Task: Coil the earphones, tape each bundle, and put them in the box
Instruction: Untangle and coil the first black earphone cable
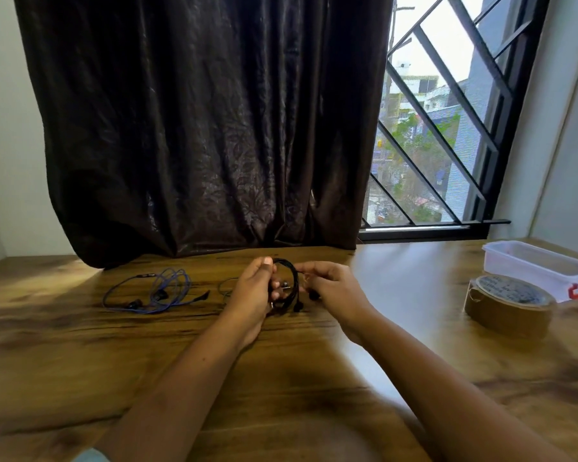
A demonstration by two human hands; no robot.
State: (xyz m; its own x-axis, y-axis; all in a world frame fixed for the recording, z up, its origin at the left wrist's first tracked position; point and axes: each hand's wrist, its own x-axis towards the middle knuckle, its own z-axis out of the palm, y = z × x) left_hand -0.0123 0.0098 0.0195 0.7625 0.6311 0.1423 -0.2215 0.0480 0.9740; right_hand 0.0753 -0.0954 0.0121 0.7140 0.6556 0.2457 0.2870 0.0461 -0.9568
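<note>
While the left grip [252, 290] clamps the coiled black earphones [294, 278] above the tabletop [281, 378], the right grip [331, 288] pinches their cable; blue earphones [157, 291] lie left of both, tape [511, 310] and box [531, 253] right.

Coiled earphones [289, 278] are over the middle of your table [297, 378], loose earphones [154, 293] to their left, tape roll [509, 306] off to your right, box [528, 254] just behind it.

The table [281, 378] is wood, strongly grained, with a smooth, faintly glossy top. The curtain [197, 128] is dark cloth with a satin sheen (a leaf pattern pressed in). The box [531, 261] is translucent plastic; the tape roll [508, 310] glossy brown. The black earphones [289, 278] have a shiny metal plug.
</note>
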